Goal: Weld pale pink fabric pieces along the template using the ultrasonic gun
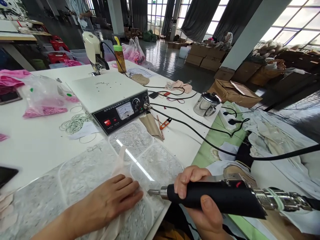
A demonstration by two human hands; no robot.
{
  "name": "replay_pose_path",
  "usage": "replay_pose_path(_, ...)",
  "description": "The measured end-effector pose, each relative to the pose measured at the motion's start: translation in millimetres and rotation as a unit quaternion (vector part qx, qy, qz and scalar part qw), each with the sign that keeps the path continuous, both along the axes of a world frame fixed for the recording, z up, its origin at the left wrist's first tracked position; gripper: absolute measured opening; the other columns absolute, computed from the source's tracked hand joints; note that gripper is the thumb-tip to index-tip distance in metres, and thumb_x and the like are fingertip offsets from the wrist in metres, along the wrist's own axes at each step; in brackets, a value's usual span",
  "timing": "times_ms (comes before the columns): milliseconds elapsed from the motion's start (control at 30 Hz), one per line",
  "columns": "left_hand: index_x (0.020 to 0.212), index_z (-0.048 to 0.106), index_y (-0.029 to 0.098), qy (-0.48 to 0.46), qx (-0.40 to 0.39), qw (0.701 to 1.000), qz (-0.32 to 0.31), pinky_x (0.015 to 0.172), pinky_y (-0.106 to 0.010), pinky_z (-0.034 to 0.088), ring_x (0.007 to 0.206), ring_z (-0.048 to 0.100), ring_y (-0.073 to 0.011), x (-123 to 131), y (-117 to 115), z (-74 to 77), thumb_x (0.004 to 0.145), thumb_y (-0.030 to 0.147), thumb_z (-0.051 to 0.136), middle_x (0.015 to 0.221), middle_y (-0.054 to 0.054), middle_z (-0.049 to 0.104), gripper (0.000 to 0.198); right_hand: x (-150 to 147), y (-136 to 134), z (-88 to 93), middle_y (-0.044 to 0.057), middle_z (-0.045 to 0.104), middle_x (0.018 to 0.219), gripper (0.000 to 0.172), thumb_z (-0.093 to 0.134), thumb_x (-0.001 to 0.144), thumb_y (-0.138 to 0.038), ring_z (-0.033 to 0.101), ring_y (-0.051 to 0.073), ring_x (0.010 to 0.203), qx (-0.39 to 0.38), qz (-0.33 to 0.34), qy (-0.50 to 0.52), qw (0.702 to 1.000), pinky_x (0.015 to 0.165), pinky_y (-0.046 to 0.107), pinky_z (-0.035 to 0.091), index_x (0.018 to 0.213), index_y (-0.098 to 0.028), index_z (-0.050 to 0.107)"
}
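Note:
My left hand [111,200] bends over a thin beige fabric strip [121,160], its fingers together and pressing the strip onto a glossy grey stone-patterned sheet [82,176]. Part of the strip is hidden under the palm and shows again below it. My right hand [200,196] is wrapped around a black handheld ultrasonic welder [225,196], thumb toward me. The welder's metal tip points left, close to my left fingertips. Behind the sheet, a black control box [120,111] with a dial meter and a red switch connects to a thick black cable.
Orange thread snips [165,123] lie beside a brown paper piece [151,125]. A steel mug [207,104] stands near the right edge. Cables cross the table toward a power strip [227,119]. Pale green elastic loops [76,123] and a plastic bag [45,95] lie left.

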State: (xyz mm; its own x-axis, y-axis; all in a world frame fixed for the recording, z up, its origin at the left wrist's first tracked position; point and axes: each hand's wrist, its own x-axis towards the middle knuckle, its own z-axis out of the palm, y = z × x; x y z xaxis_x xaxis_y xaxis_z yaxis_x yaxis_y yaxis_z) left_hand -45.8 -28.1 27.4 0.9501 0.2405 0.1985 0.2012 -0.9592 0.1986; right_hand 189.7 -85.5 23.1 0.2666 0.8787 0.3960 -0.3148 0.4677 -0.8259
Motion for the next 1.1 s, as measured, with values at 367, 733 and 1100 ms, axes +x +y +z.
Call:
replay_pose_path(367, 0.133, 0.052, 0.013, 0.0, 0.001, 1.0, -0.011, 0.082, -0.037, 0.046, 0.087, 0.058, -0.0229, -3, -1, -5.0, 0.096, 0.0, 0.029, 0.109, -0.013, 0.065, 0.045, -2, -1, -0.2, -0.001, 0.052, 0.083, 0.019, 0.052, 0.087, -0.044, 0.053, 0.011, 0.05, -0.002, 0.023, -0.004, 1.0, 0.049, 0.03, 0.049, 0.096, -0.028, 0.058)
replay_pose_path(733, 0.129, 0.057, 0.005, 0.003, 0.084, 0.996, -0.026, 0.085, -0.038, 0.043, 0.091, 0.058, -0.023, -2, -5, -5.8, 0.1, -0.001, 0.028, 0.11, -0.012, 0.066, 0.042, 0, -1, -8.7, -0.002, 0.052, 0.087, 0.018, 0.056, 0.088, -0.044, 0.056, 0.009, 0.053, 0.002, 0.056, 0.016, 0.998, 0.055, 0.028, 0.05, 0.099, -0.029, 0.057)
replay_pose_path(1100, 0.141, 0.047, 0.011, 0.042, 0.053, 0.998, 0.011, 0.092, -0.04, 0.045, 0.101, 0.059, -0.0237, -9, -11, -18.3, 0.096, 0.0, 0.037, 0.111, -0.012, 0.066, 0.048, 1, -4, -15.0, -0.001, 0.054, 0.089, 0.02, 0.056, 0.087, -0.042, 0.057, 0.011, 0.056, 0.006, 0.054, 0.006, 0.998, 0.057, 0.031, 0.051, 0.103, -0.03, 0.055)
